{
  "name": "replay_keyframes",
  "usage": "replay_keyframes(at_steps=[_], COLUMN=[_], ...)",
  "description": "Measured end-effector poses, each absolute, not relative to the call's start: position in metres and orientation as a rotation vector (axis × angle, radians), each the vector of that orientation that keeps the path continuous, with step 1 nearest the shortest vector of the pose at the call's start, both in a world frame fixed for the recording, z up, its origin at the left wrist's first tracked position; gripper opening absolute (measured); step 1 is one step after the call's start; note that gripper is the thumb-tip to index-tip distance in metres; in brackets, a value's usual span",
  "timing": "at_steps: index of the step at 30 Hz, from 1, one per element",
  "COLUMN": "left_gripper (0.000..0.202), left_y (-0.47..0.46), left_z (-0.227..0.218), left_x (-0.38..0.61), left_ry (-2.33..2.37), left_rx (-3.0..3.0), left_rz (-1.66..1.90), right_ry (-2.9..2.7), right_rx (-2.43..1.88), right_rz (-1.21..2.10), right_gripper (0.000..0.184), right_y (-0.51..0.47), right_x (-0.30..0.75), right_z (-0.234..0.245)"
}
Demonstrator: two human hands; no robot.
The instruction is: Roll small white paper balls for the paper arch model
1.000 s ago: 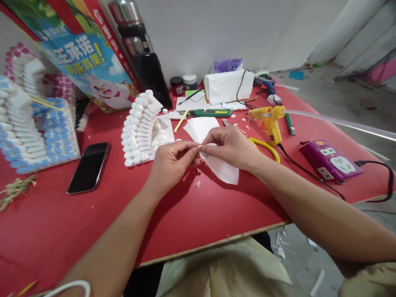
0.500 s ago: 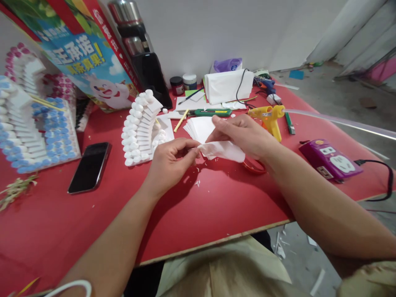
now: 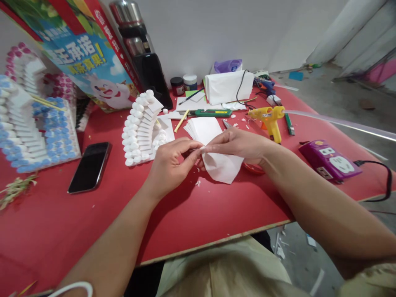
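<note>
A thin white sheet of tissue paper (image 3: 224, 167) hangs from my fingertips over the red table (image 3: 198, 218). My left hand (image 3: 175, 163) pinches its left end, where the paper is gathered. Close against it, my right hand (image 3: 236, 144) pinches the same end with thumb and fingers, and the free part droops below it. Behind my hands lies a fanned stack of white paper (image 3: 206, 126). Partly under my right hand are scissors with red handles (image 3: 254, 168). Left of my hands stands a white model staircase (image 3: 140, 132) edged with rounded white pieces.
A yellow glue gun (image 3: 270, 119) and a purple power socket (image 3: 331, 161) are on the right. A green utility knife (image 3: 213, 112) lies behind the stack. A phone (image 3: 89, 167) and a blue-and-white model (image 3: 40, 128) are at left. Tall flasks (image 3: 133, 29) stand at the back.
My right hand has moved its fingers in beside my left fingertips. The paper, earlier folded out sideways, now spreads and hangs lower.
</note>
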State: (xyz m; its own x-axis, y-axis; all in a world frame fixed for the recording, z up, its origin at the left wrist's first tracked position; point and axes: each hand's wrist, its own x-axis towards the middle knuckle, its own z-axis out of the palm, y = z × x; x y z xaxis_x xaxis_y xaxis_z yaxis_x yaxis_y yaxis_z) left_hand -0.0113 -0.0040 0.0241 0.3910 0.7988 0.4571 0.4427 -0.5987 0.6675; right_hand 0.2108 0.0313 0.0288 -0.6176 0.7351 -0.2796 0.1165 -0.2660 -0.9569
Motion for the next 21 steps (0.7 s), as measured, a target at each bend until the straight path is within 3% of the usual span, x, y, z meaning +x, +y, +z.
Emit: replay_keyframes(at_steps=[13, 21], left_gripper=[0.010, 0.009], left_y=[-0.004, -0.011], left_z=[0.016, 0.014], left_x=[-0.006, 0.005], left_ry=[1.209, 1.329], left_rx=[1.836, 1.689], left_rz=[1.161, 1.298], right_ry=[-1.649, -1.834], right_rx=[-1.233, -1.330], right_rz=[1.418, 0.783], right_gripper=[0.024, 0.022], right_y=[0.017, 0.001], right_x=[0.189, 0.174], right_z=[0.029, 0.025])
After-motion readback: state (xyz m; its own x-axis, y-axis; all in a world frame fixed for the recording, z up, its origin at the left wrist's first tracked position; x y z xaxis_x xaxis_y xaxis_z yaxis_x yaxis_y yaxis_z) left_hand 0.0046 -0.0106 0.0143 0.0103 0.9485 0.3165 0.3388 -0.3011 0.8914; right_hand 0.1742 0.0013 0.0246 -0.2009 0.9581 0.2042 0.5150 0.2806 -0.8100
